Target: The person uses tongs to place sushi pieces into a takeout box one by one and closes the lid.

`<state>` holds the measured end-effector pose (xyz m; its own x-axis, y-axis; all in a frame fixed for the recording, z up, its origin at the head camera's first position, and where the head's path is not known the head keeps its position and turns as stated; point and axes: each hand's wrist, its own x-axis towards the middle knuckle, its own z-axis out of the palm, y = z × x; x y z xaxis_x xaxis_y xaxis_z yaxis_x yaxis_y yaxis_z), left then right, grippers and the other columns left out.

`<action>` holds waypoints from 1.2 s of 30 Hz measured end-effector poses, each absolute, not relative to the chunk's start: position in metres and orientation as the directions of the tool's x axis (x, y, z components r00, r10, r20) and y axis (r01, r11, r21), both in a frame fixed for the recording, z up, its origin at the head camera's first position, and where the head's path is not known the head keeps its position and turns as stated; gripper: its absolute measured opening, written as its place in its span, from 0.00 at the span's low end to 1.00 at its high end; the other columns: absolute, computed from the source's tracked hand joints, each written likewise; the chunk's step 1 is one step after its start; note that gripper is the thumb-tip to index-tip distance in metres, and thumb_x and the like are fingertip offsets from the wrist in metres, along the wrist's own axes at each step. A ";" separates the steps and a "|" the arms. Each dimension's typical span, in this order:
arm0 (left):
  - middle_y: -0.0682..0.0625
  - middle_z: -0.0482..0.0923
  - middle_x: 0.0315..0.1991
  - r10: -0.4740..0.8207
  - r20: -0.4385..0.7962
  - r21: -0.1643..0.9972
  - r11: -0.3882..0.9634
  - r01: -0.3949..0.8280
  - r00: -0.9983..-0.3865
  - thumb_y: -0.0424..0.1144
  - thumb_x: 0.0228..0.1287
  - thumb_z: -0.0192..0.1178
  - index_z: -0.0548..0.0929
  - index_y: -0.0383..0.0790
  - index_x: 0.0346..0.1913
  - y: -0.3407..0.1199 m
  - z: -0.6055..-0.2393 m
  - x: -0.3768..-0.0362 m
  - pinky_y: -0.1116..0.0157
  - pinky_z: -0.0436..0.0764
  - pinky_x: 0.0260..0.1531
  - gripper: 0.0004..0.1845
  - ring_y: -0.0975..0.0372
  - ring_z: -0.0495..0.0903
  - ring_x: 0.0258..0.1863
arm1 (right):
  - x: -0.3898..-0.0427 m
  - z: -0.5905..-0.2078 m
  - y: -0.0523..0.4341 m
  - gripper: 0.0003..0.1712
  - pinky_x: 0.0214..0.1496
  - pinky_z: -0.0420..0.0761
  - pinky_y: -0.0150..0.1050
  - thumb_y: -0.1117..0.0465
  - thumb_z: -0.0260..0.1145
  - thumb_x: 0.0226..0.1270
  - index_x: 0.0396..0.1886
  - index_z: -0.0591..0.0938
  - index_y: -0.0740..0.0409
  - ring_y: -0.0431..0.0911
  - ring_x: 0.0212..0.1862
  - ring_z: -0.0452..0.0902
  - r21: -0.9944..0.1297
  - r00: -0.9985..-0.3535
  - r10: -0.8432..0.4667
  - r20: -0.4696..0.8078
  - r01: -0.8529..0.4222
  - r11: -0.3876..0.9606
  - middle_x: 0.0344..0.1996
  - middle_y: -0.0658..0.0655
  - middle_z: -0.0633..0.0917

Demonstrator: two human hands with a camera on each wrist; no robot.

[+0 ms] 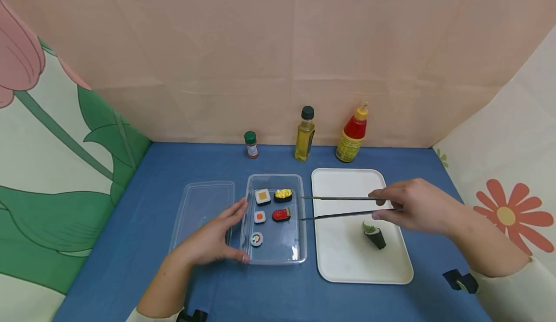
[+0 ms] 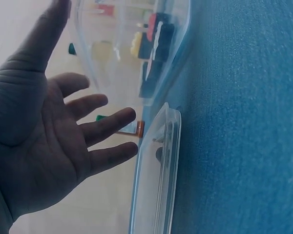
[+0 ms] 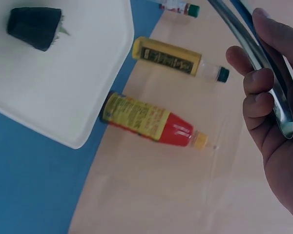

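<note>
My right hand [image 1: 414, 206] grips a pair of metal tongs [image 1: 343, 198]; their two arms are spread and point left. The tips reach the right side of a clear plastic box [image 1: 280, 252], with nothing between them. Inside the box sit several toy sushi pieces, among them a yellow-topped one [image 1: 283, 195] and a red-topped one [image 1: 281, 215]. My left hand [image 1: 208, 240] rests at the box's left side, thumb and fingers spread and extended. On the white tray [image 1: 343, 264] lies a dark cone-shaped hand roll [image 1: 376, 238] with a green top, just below the tongs.
A clear lid [image 1: 201, 201] lies left of the box, partly behind my left hand. Along the back stand a small green-capped jar [image 1: 251, 146], an oil bottle [image 1: 304, 136] and a red-and-yellow squeeze bottle [image 1: 351, 138]. Blue cloth [image 1: 143, 245] covers the table.
</note>
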<state>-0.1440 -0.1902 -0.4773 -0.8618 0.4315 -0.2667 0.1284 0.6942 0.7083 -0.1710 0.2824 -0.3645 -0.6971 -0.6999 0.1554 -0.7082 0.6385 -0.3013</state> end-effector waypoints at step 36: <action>0.58 0.37 0.85 0.429 -0.305 0.706 0.701 0.100 -0.850 0.58 0.45 0.83 0.50 0.54 0.85 -0.188 -0.474 -0.144 0.39 0.62 0.72 0.68 0.48 0.45 0.82 | -0.117 -0.401 0.379 0.27 0.22 0.66 0.22 0.58 0.88 0.44 0.48 0.91 0.52 0.25 0.21 0.67 -0.282 -0.840 -0.494 0.222 -0.541 0.793 0.28 0.29 0.83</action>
